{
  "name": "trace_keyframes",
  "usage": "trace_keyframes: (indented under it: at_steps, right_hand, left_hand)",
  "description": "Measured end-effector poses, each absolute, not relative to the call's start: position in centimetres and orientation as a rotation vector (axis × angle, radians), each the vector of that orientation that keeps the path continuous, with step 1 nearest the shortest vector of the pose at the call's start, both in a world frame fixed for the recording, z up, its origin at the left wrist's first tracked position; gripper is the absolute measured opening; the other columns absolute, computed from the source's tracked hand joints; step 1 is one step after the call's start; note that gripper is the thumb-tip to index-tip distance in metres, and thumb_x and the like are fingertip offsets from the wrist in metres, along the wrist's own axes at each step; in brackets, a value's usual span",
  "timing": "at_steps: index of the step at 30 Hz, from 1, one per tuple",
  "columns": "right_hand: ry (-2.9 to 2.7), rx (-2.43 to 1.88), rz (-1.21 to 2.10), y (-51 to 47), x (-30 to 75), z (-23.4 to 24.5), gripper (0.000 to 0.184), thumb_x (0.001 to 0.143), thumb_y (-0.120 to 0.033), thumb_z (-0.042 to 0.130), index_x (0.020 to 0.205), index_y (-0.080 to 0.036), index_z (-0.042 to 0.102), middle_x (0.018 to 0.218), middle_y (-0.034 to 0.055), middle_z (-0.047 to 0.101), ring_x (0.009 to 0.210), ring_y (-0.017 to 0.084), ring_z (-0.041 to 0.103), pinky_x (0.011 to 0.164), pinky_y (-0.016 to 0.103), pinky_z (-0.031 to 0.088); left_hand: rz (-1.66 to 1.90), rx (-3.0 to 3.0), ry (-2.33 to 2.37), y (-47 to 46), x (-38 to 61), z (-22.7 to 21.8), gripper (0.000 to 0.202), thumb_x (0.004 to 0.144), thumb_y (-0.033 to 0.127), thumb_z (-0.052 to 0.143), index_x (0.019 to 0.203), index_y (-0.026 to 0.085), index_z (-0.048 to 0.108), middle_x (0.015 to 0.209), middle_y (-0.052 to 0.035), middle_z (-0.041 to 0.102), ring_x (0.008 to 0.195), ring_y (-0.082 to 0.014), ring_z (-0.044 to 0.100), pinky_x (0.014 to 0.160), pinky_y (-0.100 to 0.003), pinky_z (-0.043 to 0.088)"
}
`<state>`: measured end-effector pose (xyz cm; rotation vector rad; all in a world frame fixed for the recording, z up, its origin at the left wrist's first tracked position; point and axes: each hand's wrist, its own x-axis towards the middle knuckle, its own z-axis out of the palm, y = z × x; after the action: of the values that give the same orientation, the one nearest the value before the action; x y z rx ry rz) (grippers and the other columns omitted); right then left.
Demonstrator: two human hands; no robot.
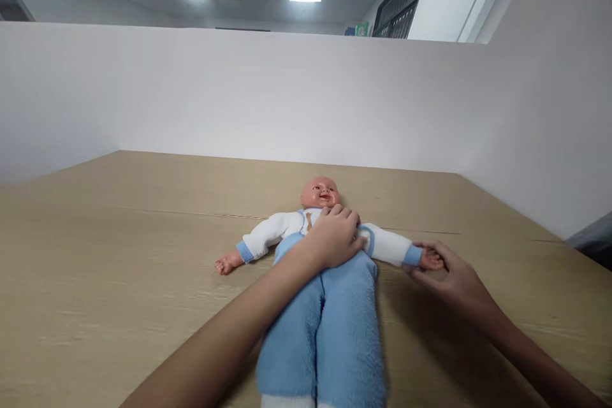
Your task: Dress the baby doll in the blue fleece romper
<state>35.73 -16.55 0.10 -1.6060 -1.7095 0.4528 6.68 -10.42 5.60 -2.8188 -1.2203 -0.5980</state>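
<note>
A baby doll (pixel 319 194) lies on its back on the wooden table (pixel 119 255), head away from me, in a white top and fluffy blue overalls (pixel 329 325). My left hand (pixel 335 236) rests on the doll's chest, fingers curled over the bib. My right hand (pixel 447 271) pinches the doll's small hand (pixel 430 260) at the end of its outstretched white sleeve. The doll's other arm (pixel 253 243) lies spread out on the table, untouched.
White partition walls (pixel 239 95) close off the table at the back and on both sides. Bare wood surrounds the doll. Ceiling lights show above the partition.
</note>
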Motion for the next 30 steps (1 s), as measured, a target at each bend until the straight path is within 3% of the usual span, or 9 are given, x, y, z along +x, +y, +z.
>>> trace_keyframes:
  at_steps: [3,5,8,12,17,20,24,27,30]
  right_hand:
    - [-1.449,-1.365,0.676,-14.7,34.1,1.1,0.068,0.073,-0.055,0.088,0.131,-0.028,0.063,0.125,0.0104,0.076,0.118,0.035,0.072,0.103,0.048,0.060]
    - [-1.331,-1.229,0.812,-13.2,32.4,1.6,0.072,0.072,-0.056,0.091,0.131,-0.026,0.063,0.121,0.0103,0.077,0.117,0.034,0.072,0.106,0.047,0.059]
    - [-1.344,-1.123,0.824,-11.6,29.5,1.7,0.062,0.077,-0.053,0.089,0.127,-0.026,0.064,0.112,0.0077,0.076,0.107,0.030,0.072,0.102,0.047,0.058]
    - [-1.536,-0.966,0.665,-11.4,26.4,0.3,0.048,0.085,-0.037,0.084,0.127,-0.028,0.063,0.112,0.0051,0.068,0.102,0.026,0.065,0.096,0.044,0.054]
    - [-1.805,-0.871,0.545,-13.4,25.3,-1.1,0.032,0.101,-0.032,0.063,0.133,-0.031,0.065,0.111,0.0049,0.059,0.101,0.025,0.056,0.092,0.042,0.048]
    - [-1.846,-0.855,0.573,-14.4,25.3,-0.7,0.027,0.108,-0.034,0.051,0.131,-0.031,0.065,0.120,0.0066,0.059,0.113,0.027,0.056,0.101,0.043,0.046]
    - [-1.813,-0.894,0.614,-14.7,25.2,-0.3,0.020,0.107,-0.040,0.057,0.120,-0.030,0.068,0.116,0.0064,0.059,0.109,0.026,0.056,0.098,0.041,0.047]
    - [-1.717,-0.926,0.755,-14.3,24.8,-0.3,0.020,0.104,-0.045,0.061,0.108,-0.029,0.072,0.110,0.0056,0.059,0.107,0.026,0.058,0.099,0.039,0.048]
    - [-1.516,-0.939,1.066,-13.5,24.2,0.0,0.029,0.102,-0.053,0.057,0.098,-0.027,0.068,0.103,0.0057,0.062,0.104,0.027,0.061,0.097,0.040,0.052]
  left_hand:
    - [-0.839,-2.787,-1.193,-11.1,6.3,5.1,0.014,0.105,0.025,0.051,0.113,0.019,0.060,0.113,-0.0093,0.072,0.110,-0.0282,0.061,0.099,-0.044,0.049]
    - [-0.970,-2.815,-1.064,-11.8,5.9,5.4,0.012,0.104,0.022,0.050,0.114,0.021,0.058,0.113,-0.0076,0.071,0.108,-0.0263,0.061,0.096,-0.042,0.048]
    - [-1.119,-2.818,-0.867,-12.5,5.4,5.8,0.015,0.103,0.021,0.052,0.118,0.021,0.056,0.110,-0.0067,0.072,0.103,-0.0253,0.062,0.092,-0.041,0.047]
    - [-1.269,-2.681,-0.612,-12.5,5.0,5.3,0.025,0.100,0.018,0.054,0.126,0.020,0.052,0.112,-0.0079,0.073,0.098,-0.0246,0.063,0.089,-0.041,0.047]
    - [-1.490,-2.467,-0.415,-12.2,5.0,4.3,0.040,0.092,0.017,0.062,0.130,0.022,0.049,0.107,-0.0074,0.071,0.090,-0.0241,0.062,0.082,-0.040,0.048]
    - [-1.615,-2.518,-0.590,-11.9,5.2,4.8,0.035,0.085,0.013,0.063,0.117,0.023,0.055,0.101,-0.0048,0.067,0.091,-0.0227,0.061,0.084,-0.038,0.048]
    - [-1.852,-2.713,-1.272,-10.8,5.0,5.6,0.017,0.083,0.017,0.062,0.098,0.023,0.057,0.095,-0.0013,0.066,0.090,-0.0197,0.061,0.085,-0.033,0.048]
    - [-1.703,-2.880,-1.662,-9.8,4.6,5.4,0.003,0.089,0.026,0.059,0.090,0.023,0.059,0.082,0.0024,0.065,0.078,-0.0168,0.060,0.074,-0.030,0.045]
    - [-1.498,-2.885,-1.747,-9.6,4.4,5.1,0.016,0.091,0.033,0.059,0.079,0.023,0.056,0.069,0.0049,0.057,0.070,-0.0162,0.055,0.067,-0.029,0.039]
